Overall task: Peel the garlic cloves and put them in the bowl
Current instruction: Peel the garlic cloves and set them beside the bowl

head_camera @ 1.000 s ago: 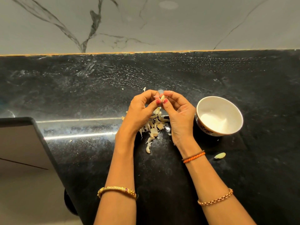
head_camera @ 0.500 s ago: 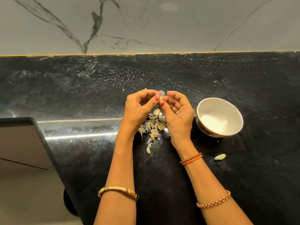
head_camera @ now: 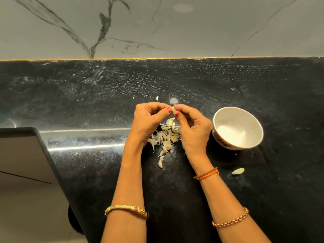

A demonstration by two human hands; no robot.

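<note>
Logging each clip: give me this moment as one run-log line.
step: peeling | right hand: pinching clove | left hand: at clove | skins: counter pile | bowl: looks empty

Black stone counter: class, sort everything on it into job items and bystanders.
Job: small pale garlic clove pinched between left hand and right hand; white ceramic bowl; heap of papery garlic skins.
Bystanders: lone greenish clove-like piece; grey tray.

clove (head_camera: 174, 109) mostly hidden by fingertips (head_camera: 177, 113).
</note>
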